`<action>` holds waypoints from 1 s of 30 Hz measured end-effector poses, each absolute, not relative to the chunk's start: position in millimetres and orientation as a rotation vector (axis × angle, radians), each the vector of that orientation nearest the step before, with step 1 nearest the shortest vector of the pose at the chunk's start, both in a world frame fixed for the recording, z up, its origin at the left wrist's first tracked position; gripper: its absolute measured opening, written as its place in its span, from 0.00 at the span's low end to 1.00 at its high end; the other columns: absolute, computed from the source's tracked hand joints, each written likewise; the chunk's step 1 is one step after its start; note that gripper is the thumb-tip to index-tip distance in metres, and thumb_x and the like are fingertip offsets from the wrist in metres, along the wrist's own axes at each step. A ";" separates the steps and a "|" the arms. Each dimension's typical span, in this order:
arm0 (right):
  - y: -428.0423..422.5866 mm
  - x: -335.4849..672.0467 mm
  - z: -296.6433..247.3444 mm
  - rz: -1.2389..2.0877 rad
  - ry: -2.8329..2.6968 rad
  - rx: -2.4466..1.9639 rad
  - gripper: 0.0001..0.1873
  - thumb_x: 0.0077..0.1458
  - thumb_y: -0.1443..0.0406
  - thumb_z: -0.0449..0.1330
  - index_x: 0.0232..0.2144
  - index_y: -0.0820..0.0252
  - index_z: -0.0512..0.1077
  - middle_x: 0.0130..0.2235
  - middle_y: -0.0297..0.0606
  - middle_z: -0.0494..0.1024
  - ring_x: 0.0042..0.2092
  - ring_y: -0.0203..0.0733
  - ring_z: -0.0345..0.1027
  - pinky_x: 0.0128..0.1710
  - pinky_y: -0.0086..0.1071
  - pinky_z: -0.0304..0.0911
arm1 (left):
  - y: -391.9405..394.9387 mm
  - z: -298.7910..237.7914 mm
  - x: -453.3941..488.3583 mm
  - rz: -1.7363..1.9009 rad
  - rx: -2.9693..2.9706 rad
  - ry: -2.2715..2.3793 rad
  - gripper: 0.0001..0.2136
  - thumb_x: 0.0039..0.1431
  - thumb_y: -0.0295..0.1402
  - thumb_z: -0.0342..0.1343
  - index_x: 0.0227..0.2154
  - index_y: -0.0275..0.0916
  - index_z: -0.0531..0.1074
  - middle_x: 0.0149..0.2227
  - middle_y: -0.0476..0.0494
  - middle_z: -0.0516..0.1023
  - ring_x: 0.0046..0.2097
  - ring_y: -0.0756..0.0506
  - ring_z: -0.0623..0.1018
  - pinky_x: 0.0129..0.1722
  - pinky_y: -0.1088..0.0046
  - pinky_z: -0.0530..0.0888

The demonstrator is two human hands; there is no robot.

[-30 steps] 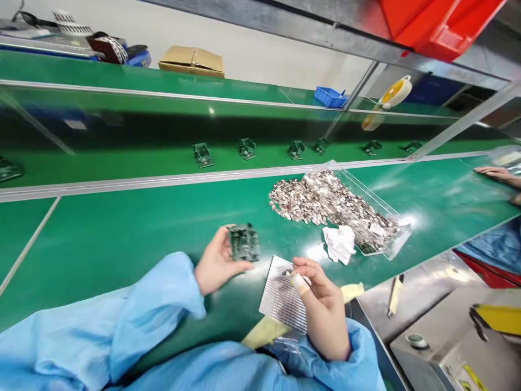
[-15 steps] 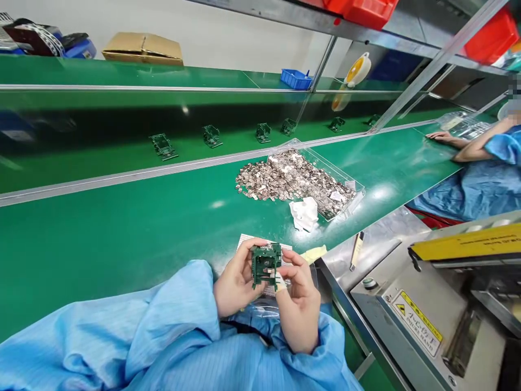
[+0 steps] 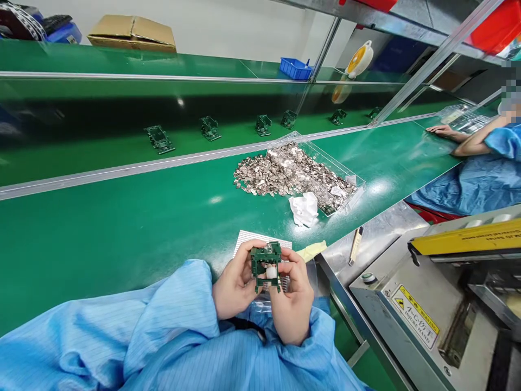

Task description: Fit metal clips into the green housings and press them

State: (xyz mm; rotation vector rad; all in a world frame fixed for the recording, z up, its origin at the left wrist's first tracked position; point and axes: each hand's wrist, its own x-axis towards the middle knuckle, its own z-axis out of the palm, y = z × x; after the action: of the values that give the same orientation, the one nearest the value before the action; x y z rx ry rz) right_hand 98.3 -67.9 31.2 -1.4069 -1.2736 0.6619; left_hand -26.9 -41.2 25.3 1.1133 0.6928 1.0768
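Both my hands hold a small green circuit board close to my body, above the near edge of the green bench. My left hand grips its left side with curled fingers. My right hand grips the right side, and its taped thumb presses on the middle of the board. Under my hands lies a ribbed silver sheet. Both sleeves are light blue.
A clear tray spilling several small silver metal parts sits mid-bench, a crumpled white cloth beside it. Several green boards ride the conveyor behind. A metal machine stands at right; a co-worker's arm rests far right.
My hands came together from apart: the left brought the board in, and the right left the ribbed sheet and took hold of the board. The view swung right.
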 end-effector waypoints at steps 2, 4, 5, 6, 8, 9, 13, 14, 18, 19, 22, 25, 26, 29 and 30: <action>-68.0 96.8 32.0 0.652 -1.255 -1.410 0.02 0.51 0.68 0.61 0.28 0.56 0.74 0.46 0.42 0.73 0.51 0.48 0.67 0.51 0.42 0.62 | -42.0 23.5 -26.4 1.097 1.130 0.662 0.18 0.62 0.33 0.56 0.52 0.51 0.59 0.43 0.47 0.73 0.40 0.49 0.75 0.41 0.75 0.74; -67.8 95.6 32.4 0.640 -1.238 -1.405 0.01 0.51 0.67 0.62 0.28 0.56 0.74 0.44 0.41 0.73 0.50 0.47 0.68 0.50 0.40 0.63 | -42.1 21.1 -26.0 1.122 1.161 0.647 0.16 0.64 0.34 0.54 0.53 0.51 0.60 0.43 0.46 0.73 0.41 0.49 0.75 0.43 0.74 0.73; -67.7 95.1 32.4 0.637 -1.233 -1.403 0.01 0.51 0.67 0.62 0.28 0.56 0.73 0.44 0.41 0.73 0.49 0.47 0.68 0.49 0.40 0.64 | -42.0 19.9 -25.9 1.129 1.175 0.654 0.16 0.64 0.34 0.53 0.53 0.51 0.60 0.44 0.46 0.73 0.41 0.48 0.75 0.43 0.74 0.73; -67.6 94.8 32.2 0.641 -1.233 -1.401 0.01 0.51 0.67 0.62 0.28 0.57 0.73 0.44 0.41 0.73 0.49 0.47 0.68 0.48 0.39 0.64 | -41.8 18.7 -25.8 1.132 1.182 0.672 0.15 0.65 0.34 0.53 0.53 0.50 0.61 0.43 0.45 0.73 0.42 0.48 0.75 0.43 0.73 0.73; -68.0 94.4 30.9 0.666 -1.241 -1.401 0.01 0.51 0.67 0.61 0.29 0.57 0.72 0.44 0.42 0.73 0.48 0.47 0.69 0.46 0.38 0.65 | -41.5 17.0 -25.7 1.128 1.177 0.722 0.13 0.65 0.35 0.52 0.51 0.49 0.62 0.42 0.45 0.73 0.41 0.48 0.75 0.42 0.73 0.74; -68.5 94.4 29.7 0.684 -1.241 -1.402 0.01 0.51 0.68 0.61 0.30 0.57 0.72 0.44 0.42 0.73 0.47 0.46 0.69 0.45 0.37 0.65 | -41.5 16.6 -25.6 1.130 1.168 0.745 0.12 0.65 0.35 0.52 0.51 0.49 0.62 0.41 0.46 0.73 0.40 0.48 0.75 0.41 0.73 0.74; -71.9 94.1 23.1 0.800 -1.142 -1.352 0.05 0.52 0.68 0.61 0.35 0.57 0.71 0.44 0.41 0.75 0.44 0.45 0.71 0.42 0.36 0.67 | -41.9 18.6 -25.0 1.159 1.120 0.798 0.11 0.64 0.37 0.54 0.48 0.48 0.64 0.40 0.46 0.72 0.38 0.48 0.74 0.39 0.75 0.73; -72.5 93.8 21.7 0.838 -1.094 -1.329 0.07 0.52 0.67 0.61 0.36 0.57 0.70 0.43 0.41 0.75 0.43 0.45 0.72 0.41 0.35 0.68 | -42.1 19.5 -24.8 1.160 1.111 0.804 0.11 0.63 0.38 0.54 0.47 0.48 0.64 0.39 0.47 0.72 0.38 0.48 0.74 0.38 0.75 0.73; -71.9 91.6 19.6 0.934 -0.943 -1.287 0.09 0.52 0.65 0.64 0.36 0.56 0.68 0.40 0.39 0.76 0.38 0.42 0.73 0.35 0.32 0.70 | -42.6 20.8 -24.1 1.143 1.109 0.825 0.11 0.62 0.39 0.55 0.47 0.47 0.65 0.37 0.46 0.72 0.36 0.47 0.74 0.37 0.74 0.73; -71.1 91.0 19.8 0.943 -0.917 -1.286 0.10 0.51 0.65 0.65 0.35 0.57 0.68 0.39 0.38 0.76 0.37 0.41 0.73 0.35 0.31 0.70 | -42.7 20.4 -24.0 1.142 1.110 0.830 0.11 0.62 0.39 0.56 0.46 0.47 0.65 0.37 0.46 0.72 0.36 0.47 0.74 0.36 0.73 0.73; -68.0 89.4 20.3 0.963 -0.858 -1.279 0.11 0.48 0.65 0.66 0.32 0.57 0.67 0.34 0.35 0.75 0.34 0.38 0.71 0.33 0.29 0.69 | -42.3 18.7 -23.7 1.144 1.099 0.843 0.11 0.61 0.38 0.57 0.45 0.47 0.66 0.35 0.47 0.72 0.34 0.48 0.74 0.34 0.74 0.73; -65.9 88.4 19.7 0.974 -0.834 -1.247 0.11 0.47 0.65 0.66 0.30 0.56 0.66 0.31 0.31 0.73 0.32 0.36 0.68 0.31 0.27 0.67 | -41.5 18.8 -23.8 1.137 1.092 0.871 0.11 0.59 0.37 0.58 0.43 0.45 0.67 0.33 0.49 0.71 0.33 0.49 0.73 0.32 0.75 0.72; -65.6 87.9 19.5 0.977 -0.828 -1.234 0.12 0.47 0.66 0.67 0.30 0.56 0.65 0.30 0.31 0.72 0.31 0.35 0.67 0.30 0.26 0.66 | -41.4 19.4 -23.8 1.132 1.095 0.884 0.11 0.58 0.36 0.59 0.43 0.45 0.67 0.32 0.49 0.71 0.32 0.49 0.73 0.32 0.76 0.71; -66.7 84.8 19.4 0.977 -0.795 -1.201 0.13 0.47 0.66 0.66 0.28 0.56 0.63 0.28 0.29 0.70 0.29 0.33 0.65 0.29 0.25 0.65 | -42.5 22.3 -23.7 1.112 1.113 0.914 0.11 0.57 0.32 0.60 0.42 0.42 0.67 0.31 0.49 0.71 0.31 0.50 0.72 0.30 0.78 0.71; -67.9 83.5 19.7 0.975 -0.784 -1.194 0.13 0.48 0.66 0.66 0.27 0.56 0.62 0.28 0.29 0.70 0.29 0.33 0.65 0.29 0.25 0.64 | -43.5 23.4 -23.4 1.108 1.118 0.918 0.12 0.56 0.31 0.60 0.43 0.41 0.67 0.31 0.49 0.72 0.31 0.50 0.72 0.30 0.78 0.71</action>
State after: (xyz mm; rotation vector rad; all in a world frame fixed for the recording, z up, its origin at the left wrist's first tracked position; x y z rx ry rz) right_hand 83.5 -67.9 19.7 -1.1940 -0.7838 0.9755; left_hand -23.4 -43.5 23.4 1.1185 0.9181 1.1076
